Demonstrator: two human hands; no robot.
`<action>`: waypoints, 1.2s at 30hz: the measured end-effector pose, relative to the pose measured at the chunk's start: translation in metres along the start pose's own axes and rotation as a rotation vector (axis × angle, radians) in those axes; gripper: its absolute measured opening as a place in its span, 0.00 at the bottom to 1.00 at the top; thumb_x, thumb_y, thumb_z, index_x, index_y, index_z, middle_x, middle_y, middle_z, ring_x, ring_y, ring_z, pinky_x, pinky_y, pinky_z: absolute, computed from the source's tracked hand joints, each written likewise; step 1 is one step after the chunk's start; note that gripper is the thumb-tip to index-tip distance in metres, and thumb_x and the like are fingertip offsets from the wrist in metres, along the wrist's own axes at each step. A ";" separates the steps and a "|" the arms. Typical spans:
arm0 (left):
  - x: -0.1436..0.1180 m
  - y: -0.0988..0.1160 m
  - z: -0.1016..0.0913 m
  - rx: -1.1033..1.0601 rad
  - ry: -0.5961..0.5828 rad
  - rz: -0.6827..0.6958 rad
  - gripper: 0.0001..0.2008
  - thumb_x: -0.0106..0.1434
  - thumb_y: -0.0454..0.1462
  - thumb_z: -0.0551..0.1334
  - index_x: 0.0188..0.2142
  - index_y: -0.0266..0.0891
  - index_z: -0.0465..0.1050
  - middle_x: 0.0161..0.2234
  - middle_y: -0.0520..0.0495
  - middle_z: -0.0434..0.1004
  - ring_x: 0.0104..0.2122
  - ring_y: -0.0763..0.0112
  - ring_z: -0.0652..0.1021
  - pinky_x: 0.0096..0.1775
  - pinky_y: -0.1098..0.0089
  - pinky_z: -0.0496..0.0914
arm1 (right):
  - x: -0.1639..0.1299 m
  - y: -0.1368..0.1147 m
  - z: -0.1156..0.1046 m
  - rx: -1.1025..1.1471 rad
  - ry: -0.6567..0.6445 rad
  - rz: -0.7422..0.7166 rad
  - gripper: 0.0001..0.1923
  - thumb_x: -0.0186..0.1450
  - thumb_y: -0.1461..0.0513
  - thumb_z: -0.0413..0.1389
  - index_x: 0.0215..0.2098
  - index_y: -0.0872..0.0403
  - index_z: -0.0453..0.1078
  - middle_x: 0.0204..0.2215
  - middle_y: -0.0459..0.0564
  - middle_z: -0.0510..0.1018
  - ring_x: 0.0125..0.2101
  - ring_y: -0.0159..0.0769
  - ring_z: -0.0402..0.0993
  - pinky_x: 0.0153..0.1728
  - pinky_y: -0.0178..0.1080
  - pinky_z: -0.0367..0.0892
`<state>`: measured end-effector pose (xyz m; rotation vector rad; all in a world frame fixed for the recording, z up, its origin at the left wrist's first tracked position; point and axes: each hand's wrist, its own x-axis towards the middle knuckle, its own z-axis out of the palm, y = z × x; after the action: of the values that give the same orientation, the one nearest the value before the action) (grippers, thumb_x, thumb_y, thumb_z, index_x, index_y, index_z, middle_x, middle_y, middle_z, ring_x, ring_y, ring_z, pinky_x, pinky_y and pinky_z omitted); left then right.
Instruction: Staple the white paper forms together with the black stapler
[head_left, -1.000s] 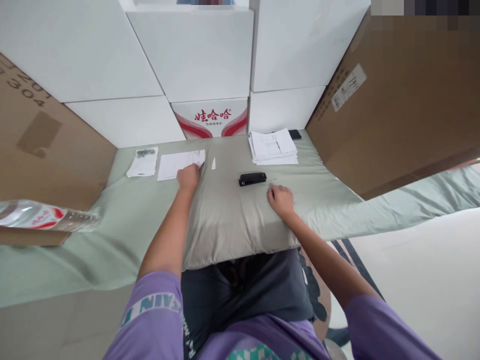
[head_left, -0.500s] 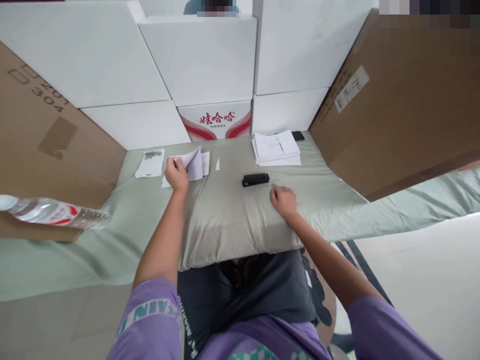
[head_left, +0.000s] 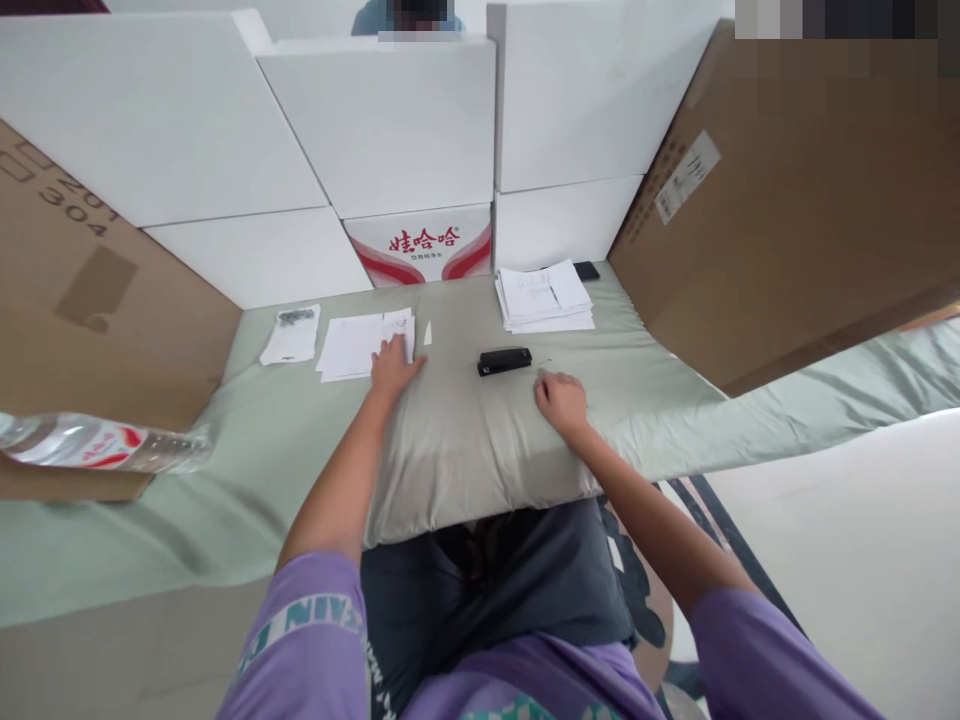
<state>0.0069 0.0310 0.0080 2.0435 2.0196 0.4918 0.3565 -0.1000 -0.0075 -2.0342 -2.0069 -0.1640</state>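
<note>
My left hand (head_left: 393,368) rests with fingers spread on the right edge of a small pile of white paper sheets (head_left: 354,342). Just right of these sheets lies a narrow white paper scrap (head_left: 428,333). My right hand (head_left: 562,400) lies on the cloth with its fingers curled in; whether anything is inside them is hidden. A black stapler (head_left: 505,361) sits to the left of that hand, apart from it. Close above the right knuckles is a tiny thin thing (head_left: 545,361), too small to name. Farther back stands a stack of printed papers (head_left: 544,296).
A pale green cloth (head_left: 450,440) covers the table. White boxes (head_left: 382,130) wall off the back, brown cardboard (head_left: 787,220) the right side. On the left are a water bottle (head_left: 105,443) and a white card with a dark smudge (head_left: 291,335). A dark phone-like object (head_left: 587,271) lies behind the stack.
My left hand has let go of the lifted sheet, which now lies flat, and has moved right onto the pile's edge. My right hand stays in place. The view has shifted slightly.
</note>
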 end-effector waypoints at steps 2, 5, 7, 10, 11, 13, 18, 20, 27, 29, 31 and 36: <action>0.004 0.004 0.002 0.029 0.008 -0.048 0.25 0.69 0.43 0.56 0.63 0.34 0.65 0.61 0.26 0.71 0.63 0.42 0.69 0.60 0.47 0.63 | 0.000 0.000 0.000 0.000 0.002 -0.003 0.16 0.73 0.59 0.46 0.36 0.56 0.73 0.31 0.56 0.79 0.34 0.41 0.70 0.39 0.42 0.51; 0.012 0.009 -0.001 0.028 0.053 -0.156 0.20 0.70 0.37 0.51 0.58 0.34 0.70 0.51 0.26 0.78 0.52 0.43 0.78 0.50 0.51 0.71 | 0.000 0.000 -0.001 -0.001 0.007 -0.004 0.15 0.72 0.59 0.46 0.36 0.55 0.73 0.31 0.55 0.79 0.34 0.41 0.70 0.40 0.42 0.51; 0.018 0.011 -0.005 0.014 0.108 -0.216 0.20 0.70 0.36 0.52 0.57 0.34 0.71 0.46 0.26 0.80 0.48 0.42 0.80 0.46 0.52 0.72 | 0.000 0.000 -0.001 -0.001 0.002 0.001 0.15 0.72 0.59 0.46 0.35 0.56 0.73 0.31 0.56 0.79 0.34 0.41 0.70 0.40 0.42 0.51; 0.024 0.008 -0.012 -0.032 0.212 -0.266 0.20 0.70 0.34 0.50 0.59 0.34 0.69 0.44 0.28 0.80 0.46 0.45 0.81 0.45 0.54 0.72 | 0.000 0.000 -0.001 0.002 0.001 0.004 0.16 0.73 0.59 0.46 0.35 0.56 0.73 0.31 0.56 0.79 0.34 0.41 0.69 0.40 0.42 0.51; 0.026 0.006 -0.014 -0.061 0.249 -0.270 0.21 0.71 0.33 0.49 0.60 0.34 0.68 0.45 0.30 0.80 0.47 0.46 0.81 0.46 0.55 0.72 | 0.000 0.000 -0.001 0.004 0.005 0.002 0.16 0.73 0.59 0.46 0.35 0.55 0.73 0.31 0.56 0.79 0.34 0.41 0.69 0.40 0.42 0.51; 0.028 -0.001 -0.019 -0.137 0.312 -0.265 0.21 0.71 0.32 0.48 0.60 0.34 0.67 0.47 0.32 0.80 0.49 0.49 0.80 0.50 0.57 0.71 | 0.000 0.000 -0.001 0.010 0.009 -0.003 0.16 0.73 0.59 0.45 0.35 0.55 0.73 0.31 0.56 0.79 0.34 0.41 0.69 0.40 0.42 0.51; 0.030 -0.022 -0.030 -0.304 0.389 -0.271 0.19 0.70 0.33 0.50 0.57 0.33 0.69 0.53 0.34 0.77 0.55 0.54 0.77 0.57 0.60 0.69 | 0.000 0.000 0.001 0.019 -0.013 0.010 0.16 0.73 0.59 0.46 0.35 0.56 0.73 0.31 0.56 0.79 0.35 0.41 0.69 0.40 0.42 0.51; 0.025 -0.026 -0.035 -0.351 0.448 -0.259 0.18 0.69 0.33 0.51 0.56 0.36 0.69 0.54 0.36 0.77 0.57 0.56 0.76 0.59 0.61 0.68 | 0.000 0.000 0.001 0.022 -0.017 0.011 0.16 0.73 0.58 0.46 0.35 0.56 0.73 0.31 0.56 0.79 0.35 0.41 0.69 0.40 0.42 0.51; -0.053 0.005 -0.053 -0.774 0.655 -0.254 0.20 0.71 0.39 0.52 0.60 0.36 0.64 0.56 0.37 0.75 0.56 0.63 0.77 0.57 0.64 0.72 | -0.002 0.004 -0.004 0.144 -0.005 -0.033 0.16 0.72 0.58 0.45 0.33 0.55 0.71 0.32 0.57 0.78 0.36 0.42 0.70 0.43 0.42 0.55; -0.091 0.019 -0.056 -1.004 0.644 -0.272 0.24 0.71 0.43 0.55 0.64 0.42 0.61 0.58 0.39 0.75 0.57 0.63 0.78 0.55 0.63 0.75 | -0.008 0.000 -0.010 0.300 -0.022 -0.075 0.16 0.72 0.57 0.46 0.32 0.54 0.70 0.32 0.56 0.78 0.37 0.42 0.70 0.43 0.43 0.58; -0.129 0.031 -0.056 -1.236 0.633 -0.261 0.27 0.67 0.45 0.62 0.64 0.48 0.64 0.57 0.42 0.77 0.57 0.61 0.77 0.55 0.61 0.76 | -0.019 -0.012 -0.017 0.573 -0.064 -0.106 0.15 0.71 0.54 0.49 0.35 0.54 0.71 0.35 0.57 0.79 0.39 0.43 0.72 0.44 0.43 0.62; -0.200 0.044 -0.044 -1.528 0.456 -0.345 0.28 0.58 0.48 0.71 0.57 0.51 0.73 0.54 0.44 0.80 0.58 0.56 0.78 0.53 0.59 0.78 | -0.052 -0.069 -0.033 1.577 -0.375 -0.016 0.29 0.67 0.45 0.56 0.60 0.49 0.67 0.53 0.56 0.78 0.50 0.44 0.75 0.48 0.45 0.70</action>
<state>0.0314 -0.1725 0.0497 0.6470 1.2125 1.7618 0.2906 -0.1590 0.0176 -0.9570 -1.3370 1.3873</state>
